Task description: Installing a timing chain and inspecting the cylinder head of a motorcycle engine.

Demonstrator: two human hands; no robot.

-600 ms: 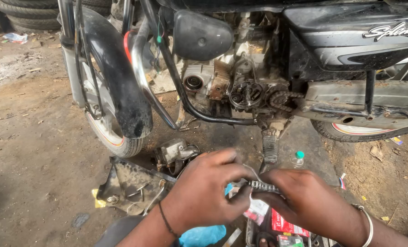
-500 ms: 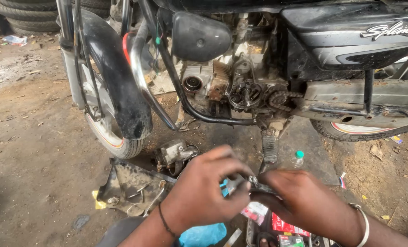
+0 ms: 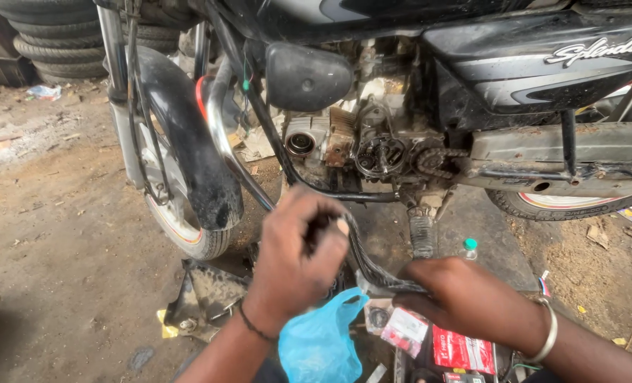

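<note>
Left hand (image 3: pixel 291 262) is clamped on the upper end of a dark chain (image 3: pixel 373 266); right hand (image 3: pixel 465 298) pinches its lower end; chain stretches between them, above a blue bag (image 3: pixel 316 344), before the motorcycle engine (image 3: pixel 373 149).

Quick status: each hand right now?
Left hand: closed on upper end of the curved black strip.
Right hand: closed on its lower end.

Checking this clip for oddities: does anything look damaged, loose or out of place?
Yes. The motorcycle engine sits open, gears and chain exposed, and a removed cover lies on the dirt by the front wheel.
</note>
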